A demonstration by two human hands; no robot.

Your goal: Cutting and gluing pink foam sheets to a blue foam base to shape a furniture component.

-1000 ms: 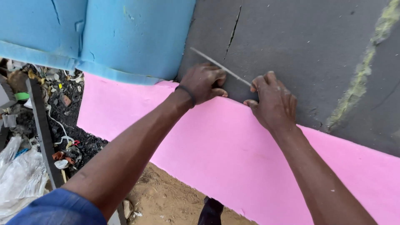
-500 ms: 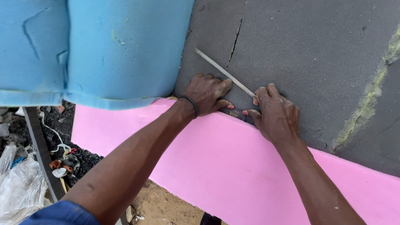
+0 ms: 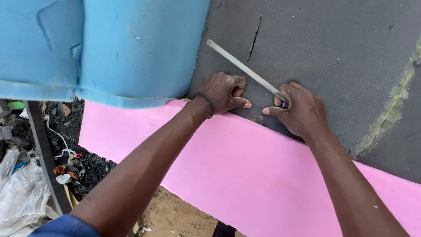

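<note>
grey foam sheet (image 3: 333, 48) under both hands, right hand (image 3: 298, 109) gripping blade (image 3: 245, 69)

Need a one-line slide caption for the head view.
Right hand grips a thin metal blade on grey foam; left hand presses beside it, above pink foam.

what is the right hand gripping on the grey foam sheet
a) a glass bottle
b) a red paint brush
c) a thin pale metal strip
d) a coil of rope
c: the right hand is closed around the lower end of a thin pale metal strip that lies slanted across the grey foam sheet.
</note>
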